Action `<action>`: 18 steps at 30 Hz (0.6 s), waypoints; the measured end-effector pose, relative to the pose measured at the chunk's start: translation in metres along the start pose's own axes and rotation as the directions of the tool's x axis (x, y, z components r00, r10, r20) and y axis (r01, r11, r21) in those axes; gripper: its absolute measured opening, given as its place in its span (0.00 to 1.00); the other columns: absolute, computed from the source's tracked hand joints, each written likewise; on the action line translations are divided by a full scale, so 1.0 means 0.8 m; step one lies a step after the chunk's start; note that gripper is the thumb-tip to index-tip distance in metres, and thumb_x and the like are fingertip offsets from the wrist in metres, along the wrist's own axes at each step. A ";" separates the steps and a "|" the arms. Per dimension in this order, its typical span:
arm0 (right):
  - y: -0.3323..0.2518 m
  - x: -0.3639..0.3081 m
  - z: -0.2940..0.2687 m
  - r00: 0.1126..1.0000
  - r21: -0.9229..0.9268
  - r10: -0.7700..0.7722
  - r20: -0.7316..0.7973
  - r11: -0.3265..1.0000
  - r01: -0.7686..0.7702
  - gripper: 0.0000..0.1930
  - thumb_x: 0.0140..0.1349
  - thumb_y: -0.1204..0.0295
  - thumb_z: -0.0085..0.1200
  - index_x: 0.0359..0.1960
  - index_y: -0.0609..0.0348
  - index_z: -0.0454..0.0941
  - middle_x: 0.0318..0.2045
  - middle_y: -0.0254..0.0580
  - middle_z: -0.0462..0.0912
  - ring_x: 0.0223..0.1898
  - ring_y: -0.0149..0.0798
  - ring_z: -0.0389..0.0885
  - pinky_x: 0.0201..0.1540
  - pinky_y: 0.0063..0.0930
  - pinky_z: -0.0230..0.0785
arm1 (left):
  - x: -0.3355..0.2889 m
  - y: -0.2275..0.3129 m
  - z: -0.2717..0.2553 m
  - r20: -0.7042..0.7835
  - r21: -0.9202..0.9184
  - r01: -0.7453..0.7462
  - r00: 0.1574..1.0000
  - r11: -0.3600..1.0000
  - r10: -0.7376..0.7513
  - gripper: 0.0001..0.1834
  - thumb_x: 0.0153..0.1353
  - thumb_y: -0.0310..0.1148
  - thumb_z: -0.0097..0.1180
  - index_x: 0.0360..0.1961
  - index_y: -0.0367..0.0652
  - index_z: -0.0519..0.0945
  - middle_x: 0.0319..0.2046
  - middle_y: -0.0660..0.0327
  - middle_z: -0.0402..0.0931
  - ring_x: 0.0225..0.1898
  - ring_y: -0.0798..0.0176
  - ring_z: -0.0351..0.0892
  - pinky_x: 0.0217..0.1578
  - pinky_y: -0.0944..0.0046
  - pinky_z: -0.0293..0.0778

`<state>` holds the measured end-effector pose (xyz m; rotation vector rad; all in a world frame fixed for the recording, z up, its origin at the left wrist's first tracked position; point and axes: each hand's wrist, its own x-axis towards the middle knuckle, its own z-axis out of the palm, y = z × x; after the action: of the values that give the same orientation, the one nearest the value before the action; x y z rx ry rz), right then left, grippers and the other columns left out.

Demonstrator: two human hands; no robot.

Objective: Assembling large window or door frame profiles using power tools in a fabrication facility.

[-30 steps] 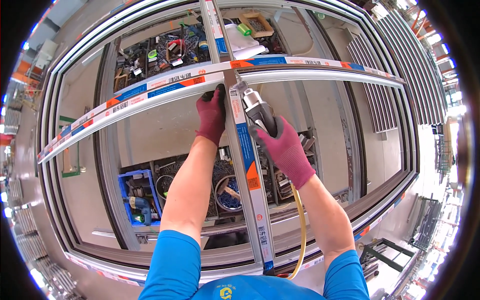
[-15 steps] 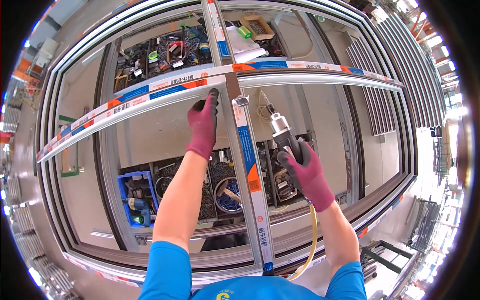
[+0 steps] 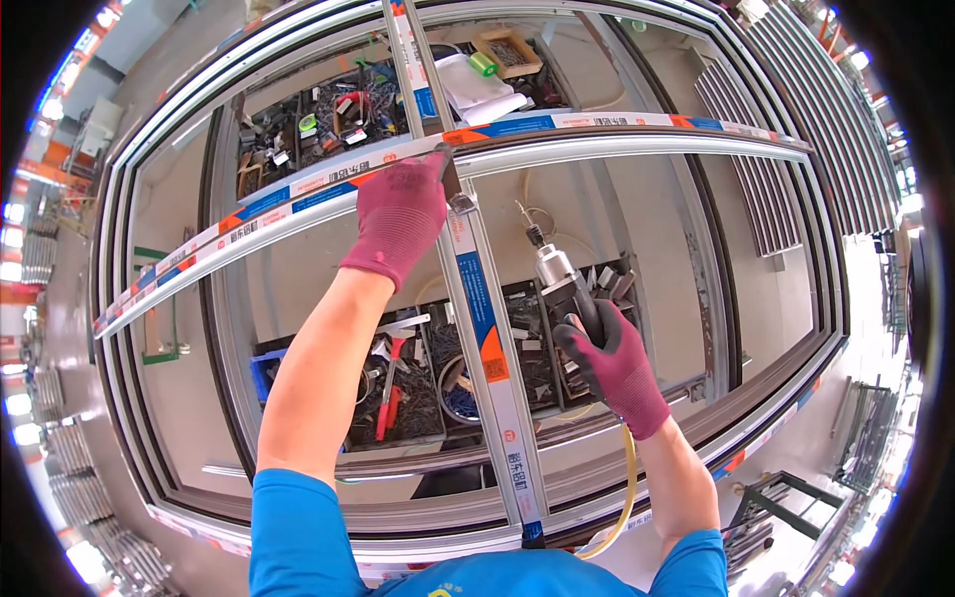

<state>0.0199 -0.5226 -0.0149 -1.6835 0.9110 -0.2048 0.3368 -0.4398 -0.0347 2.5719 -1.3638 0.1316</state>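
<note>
drill (image 3: 553,265) | slvr/blk, tilted l. | r. of taped alu. bar (image 3: 476,303)

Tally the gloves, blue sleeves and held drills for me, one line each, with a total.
Gloves: 2
Blue sleeves: 2
Held drill: 1
Total: 5

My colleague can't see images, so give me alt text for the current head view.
A gloved right hand holds a power tool over an opening in a metal frame, while the gloved left hand is at its crossing bars. Loose hardware lies below.
</note>
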 end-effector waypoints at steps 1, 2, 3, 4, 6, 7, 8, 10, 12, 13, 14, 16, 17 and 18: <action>0.002 0.000 0.000 0.999 -0.042 -0.033 -0.006 0.999 0.033 0.15 0.70 0.64 0.66 0.45 0.63 0.78 0.31 0.25 0.75 0.34 0.20 0.69 0.37 0.21 0.68 | -0.002 0.000 0.001 -0.021 0.003 -0.023 1.000 1.000 0.023 0.20 0.68 0.35 0.55 0.60 0.50 0.81 0.41 0.54 0.87 0.44 0.48 0.88 0.42 0.48 0.83; 0.001 0.000 0.001 0.999 -0.038 -0.033 -0.005 0.999 0.033 0.15 0.70 0.64 0.66 0.45 0.63 0.78 0.31 0.25 0.75 0.34 0.20 0.69 0.37 0.21 0.68 | -0.003 0.001 0.000 -0.020 0.006 -0.024 1.000 1.000 0.024 0.20 0.68 0.35 0.55 0.60 0.50 0.81 0.41 0.54 0.87 0.44 0.48 0.88 0.42 0.48 0.83; -0.001 -0.001 0.003 0.999 0.007 -0.038 -0.006 0.999 0.039 0.15 0.70 0.64 0.66 0.45 0.63 0.78 0.31 0.26 0.75 0.34 0.20 0.69 0.37 0.21 0.68 | -0.004 0.002 -0.002 -0.008 0.004 -0.017 1.000 1.000 0.017 0.19 0.68 0.35 0.56 0.59 0.49 0.82 0.41 0.55 0.87 0.44 0.48 0.88 0.42 0.48 0.83; -0.002 -0.002 0.004 0.999 0.051 -0.043 -0.007 0.998 0.043 0.15 0.70 0.64 0.66 0.45 0.63 0.77 0.31 0.26 0.76 0.34 0.20 0.70 0.37 0.21 0.68 | -0.006 0.003 -0.002 0.004 0.000 -0.008 1.000 1.000 0.008 0.19 0.68 0.35 0.56 0.58 0.49 0.82 0.41 0.55 0.87 0.44 0.48 0.88 0.42 0.48 0.83; 0.001 -0.002 0.003 0.999 0.038 -0.032 0.006 0.999 0.031 0.15 0.70 0.64 0.67 0.45 0.63 0.77 0.31 0.27 0.76 0.34 0.20 0.70 0.37 0.20 0.68 | -0.011 -0.004 0.004 -0.061 -0.030 -0.040 0.997 0.999 0.038 0.18 0.68 0.35 0.55 0.58 0.49 0.82 0.39 0.56 0.86 0.43 0.50 0.89 0.41 0.49 0.83; 0.003 -0.002 0.002 1.000 0.022 -0.018 0.018 1.000 0.018 0.15 0.69 0.64 0.67 0.46 0.63 0.77 0.32 0.27 0.77 0.34 0.21 0.70 0.37 0.20 0.68 | -0.016 -0.007 0.008 -0.126 -0.061 -0.073 0.990 0.995 0.065 0.17 0.69 0.35 0.54 0.57 0.48 0.82 0.38 0.57 0.86 0.43 0.53 0.89 0.41 0.50 0.83; 0.003 -0.003 0.001 1.000 0.022 -0.015 0.017 1.000 0.015 0.15 0.69 0.64 0.67 0.46 0.63 0.77 0.32 0.27 0.77 0.34 0.21 0.70 0.37 0.20 0.68 | -0.020 -0.005 0.007 -0.124 -0.062 -0.074 0.990 0.995 0.066 0.17 0.69 0.35 0.54 0.57 0.48 0.82 0.38 0.57 0.86 0.43 0.53 0.89 0.41 0.50 0.83; 0.006 -0.005 -0.002 0.998 0.056 -0.063 0.008 0.997 0.062 0.17 0.68 0.64 0.68 0.47 0.62 0.77 0.32 0.27 0.77 0.34 0.21 0.69 0.37 0.20 0.67 | -0.033 0.000 0.005 0.172 -0.829 0.265 0.959 0.492 -0.227 0.16 0.71 0.33 0.53 0.55 0.42 0.84 0.39 0.57 0.87 0.45 0.52 0.88 0.44 0.51 0.82; -0.007 -0.007 -0.004 0.998 0.064 -0.051 0.043 0.997 0.049 0.18 0.68 0.63 0.68 0.48 0.62 0.77 0.33 0.27 0.77 0.34 0.21 0.69 0.37 0.20 0.67 | -0.057 -0.047 0.029 0.388 -0.893 0.364 0.920 -0.263 -0.045 0.16 0.72 0.31 0.51 0.55 0.38 0.83 0.40 0.56 0.86 0.44 0.52 0.87 0.44 0.52 0.83; -0.015 -0.010 -0.005 0.996 0.072 -0.037 0.076 0.997 0.031 0.18 0.68 0.62 0.68 0.49 0.61 0.77 0.33 0.28 0.77 0.35 0.21 0.70 0.37 0.20 0.67 | -0.072 -0.064 0.037 0.401 -0.385 0.391 0.887 -0.836 0.230 0.16 0.73 0.29 0.49 0.55 0.35 0.82 0.41 0.56 0.85 0.44 0.52 0.87 0.43 0.54 0.84; -0.027 -0.018 -0.010 0.996 0.070 -0.018 0.085 0.997 0.012 0.18 0.68 0.62 0.68 0.49 0.61 0.77 0.33 0.28 0.77 0.35 0.21 0.70 0.37 0.20 0.67 | -0.085 -0.050 0.031 0.416 -0.373 0.393 0.881 -0.841 0.226 0.16 0.73 0.29 0.49 0.55 0.35 0.82 0.41 0.56 0.85 0.44 0.52 0.87 0.43 0.54 0.84; -0.045 -0.022 -0.013 0.989 0.062 0.057 0.139 0.996 -0.066 0.19 0.67 0.61 0.68 0.49 0.61 0.77 0.33 0.28 0.77 0.35 0.21 0.71 0.38 0.20 0.68 | -0.097 -0.010 0.011 0.551 -0.404 0.135 0.826 -0.905 -0.123 0.16 0.74 0.27 0.45 0.54 0.30 0.79 0.44 0.47 0.85 0.45 0.48 0.88 0.48 0.51 0.89; -0.037 -0.020 -0.012 0.990 0.050 -0.035 0.136 0.998 0.028 0.21 0.66 0.60 0.70 0.50 0.62 0.77 0.34 0.28 0.77 0.36 0.21 0.72 0.39 0.20 0.69 | -0.102 -0.007 0.013 0.526 -0.456 0.130 0.837 -0.880 -0.149 0.16 0.75 0.24 0.45 0.57 0.27 0.77 0.49 0.43 0.84 0.47 0.47 0.89 0.50 0.52 0.90; -0.037 -0.023 -0.010 0.989 0.049 -0.031 0.143 0.998 0.025 0.21 0.66 0.60 0.70 0.50 0.62 0.77 0.34 0.28 0.77 0.36 0.21 0.72 0.39 0.20 0.69 | -0.107 -0.005 0.013 0.529 -0.456 0.126 0.834 -0.881 -0.155 0.16 0.75 0.24 0.45 0.57 0.27 0.77 0.49 0.43 0.84 0.47 0.47 0.89 0.50 0.52 0.90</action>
<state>0.0161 -0.5154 0.0199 -1.6457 0.7699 -0.1214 0.2915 -0.3709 -0.0611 0.5088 0.2069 -0.9365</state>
